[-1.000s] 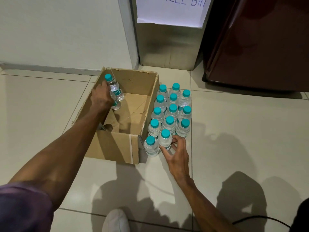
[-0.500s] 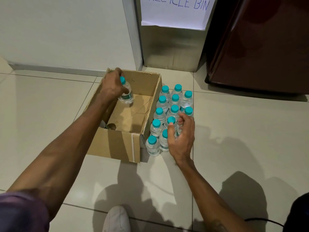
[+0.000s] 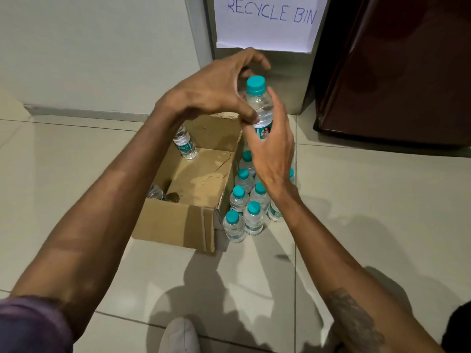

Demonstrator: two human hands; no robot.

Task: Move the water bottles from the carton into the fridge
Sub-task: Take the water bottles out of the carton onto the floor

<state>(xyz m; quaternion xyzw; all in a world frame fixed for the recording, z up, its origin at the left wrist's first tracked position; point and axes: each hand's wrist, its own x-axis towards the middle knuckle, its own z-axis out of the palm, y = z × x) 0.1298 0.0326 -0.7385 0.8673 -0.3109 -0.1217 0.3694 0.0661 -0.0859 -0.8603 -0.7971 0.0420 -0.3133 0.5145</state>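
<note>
A clear water bottle with a teal cap (image 3: 259, 104) is held upright in the air above the far right corner of the brown carton (image 3: 175, 221). My left hand (image 3: 216, 91) grips its upper body from the left. My right hand (image 3: 274, 151) wraps its labelled lower part from below. Inside the carton, one bottle (image 3: 185, 144) stands at the far left wall, and another (image 3: 156, 192) lies in the near left corner, partly hidden by my left arm. Several teal-capped bottles (image 3: 244, 202) stand together on the floor against the carton's right side. The dark maroon fridge (image 3: 397, 72) stands shut at the upper right.
A steel bin with a paper sign reading RECYCLE BIN (image 3: 267, 21) stands behind the carton, between the wall and the fridge. A white shoe (image 3: 178, 336) shows at the bottom edge. Beige floor tiles (image 3: 369, 212) lie open to the right of the bottles.
My left hand lifted a bottle out of the carton and carried it up and right. My right hand left the floor bottles and rose to take hold of the same bottle.
</note>
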